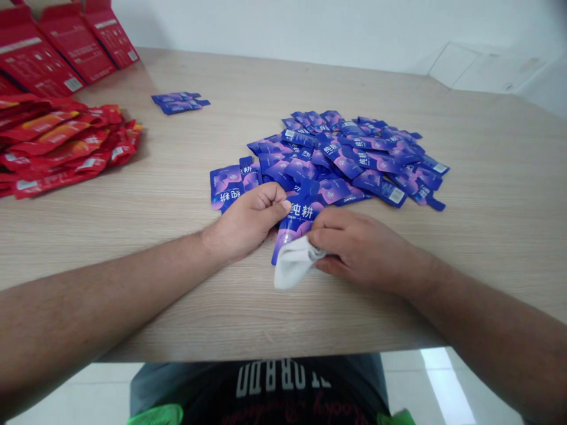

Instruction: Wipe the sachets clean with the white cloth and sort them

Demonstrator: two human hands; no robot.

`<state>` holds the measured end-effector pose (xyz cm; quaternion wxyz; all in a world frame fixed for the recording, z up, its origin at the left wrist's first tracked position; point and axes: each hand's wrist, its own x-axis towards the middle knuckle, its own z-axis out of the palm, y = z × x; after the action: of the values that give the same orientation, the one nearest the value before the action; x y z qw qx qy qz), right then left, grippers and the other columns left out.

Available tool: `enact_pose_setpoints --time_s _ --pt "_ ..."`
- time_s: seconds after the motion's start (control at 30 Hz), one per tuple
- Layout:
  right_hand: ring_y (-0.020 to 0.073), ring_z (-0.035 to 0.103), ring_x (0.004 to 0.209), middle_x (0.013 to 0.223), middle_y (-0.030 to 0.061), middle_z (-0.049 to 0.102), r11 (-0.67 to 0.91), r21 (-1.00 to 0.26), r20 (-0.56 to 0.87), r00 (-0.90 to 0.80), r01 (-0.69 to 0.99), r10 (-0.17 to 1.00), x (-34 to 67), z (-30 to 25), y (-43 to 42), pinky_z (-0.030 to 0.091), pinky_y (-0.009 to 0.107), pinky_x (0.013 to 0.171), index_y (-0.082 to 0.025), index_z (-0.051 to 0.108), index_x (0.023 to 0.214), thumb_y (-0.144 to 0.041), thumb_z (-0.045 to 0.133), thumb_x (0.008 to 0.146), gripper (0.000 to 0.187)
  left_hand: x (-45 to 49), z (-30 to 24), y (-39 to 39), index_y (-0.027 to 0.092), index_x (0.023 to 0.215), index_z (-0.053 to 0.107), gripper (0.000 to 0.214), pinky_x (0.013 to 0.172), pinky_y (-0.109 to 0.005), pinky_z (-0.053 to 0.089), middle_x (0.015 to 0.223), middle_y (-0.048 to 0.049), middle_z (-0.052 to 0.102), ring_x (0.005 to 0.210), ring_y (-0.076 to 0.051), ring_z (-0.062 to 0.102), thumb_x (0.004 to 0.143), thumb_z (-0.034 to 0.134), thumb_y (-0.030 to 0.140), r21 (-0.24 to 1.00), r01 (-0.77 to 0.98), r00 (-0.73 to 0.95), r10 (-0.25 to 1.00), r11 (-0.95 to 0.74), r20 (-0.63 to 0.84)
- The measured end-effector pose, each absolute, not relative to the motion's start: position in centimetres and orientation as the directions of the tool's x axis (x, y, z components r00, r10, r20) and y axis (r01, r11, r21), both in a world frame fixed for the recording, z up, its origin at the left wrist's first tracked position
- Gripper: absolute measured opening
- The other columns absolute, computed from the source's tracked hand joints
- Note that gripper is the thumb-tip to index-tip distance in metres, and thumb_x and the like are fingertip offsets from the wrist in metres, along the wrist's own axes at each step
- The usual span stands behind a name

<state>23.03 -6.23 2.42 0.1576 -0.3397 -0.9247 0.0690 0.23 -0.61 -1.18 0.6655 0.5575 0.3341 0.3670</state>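
Observation:
My left hand [254,221] pinches the left edge of a blue and purple sachet [301,206] that has white lettering and is held above the table's front part. My right hand [358,248] is closed round a bunched white cloth [292,262], which hangs over the sachet's lower end. Right behind the hands lies a heap of similar sachets [345,156], overlapping at many angles. A few more sachets [225,183] lie beside my left hand, at the heap's left edge. My right fingertips are partly hidden by the cloth.
At the left is a stack of red packets [66,141], with red boxes [75,44] standing behind it. Two blue sachets [179,103] lie apart on the wooden table [199,319] near the back left. A white wall [283,29] borders the far side.

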Motion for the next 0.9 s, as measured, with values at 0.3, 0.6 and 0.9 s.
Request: enact_pose_setpoints --time_s 0.3,0.6,0.9 --pt "0.0227 0.059 0.09 0.098 0.0075 0.062 0.694 -0.229 0.301 -0.628 0.683 0.717 23.23 2.38 -5.98 0.048 0.035 0.079 -0.019 0.061 0.093 -0.03 0.067 0.094 0.013 0.29 -1.18 -0.72 0.019 0.081 0.05 0.025 0.052 -0.022 0.036 0.068 0.0036 0.05 0.057 -0.009 0.045 0.09 0.07 0.032 0.98 -0.15 0.509 0.86 0.129 -0.035" --pt "0.0239 0.058 0.09 0.095 0.0084 0.06 0.659 -0.219 0.355 -0.57 0.72 0.741 23.48 2.41 -5.69 0.047 0.036 0.078 -0.017 0.06 0.094 -0.036 0.064 0.098 0.019 0.1 -1.46 -0.55 0.02 0.082 0.05 0.026 0.05 -0.021 0.033 0.067 0.0042 0.049 0.055 -0.009 0.044 0.091 0.069 0.035 0.987 -0.121 0.508 0.861 0.109 -0.033" --pt "0.0244 0.059 0.092 0.097 0.0079 0.061 0.632 -0.19 0.358 -0.546 0.752 0.757 23.36 2.17 -5.77 0.047 0.037 0.08 -0.018 0.06 0.095 -0.035 0.063 0.098 0.018 -0.07 -1.52 -0.5 0.02 0.084 0.051 0.027 0.052 -0.022 0.036 0.068 0.0038 0.05 0.057 -0.01 0.046 0.091 0.069 0.038 0.991 -0.1 0.514 0.858 0.089 -0.025"
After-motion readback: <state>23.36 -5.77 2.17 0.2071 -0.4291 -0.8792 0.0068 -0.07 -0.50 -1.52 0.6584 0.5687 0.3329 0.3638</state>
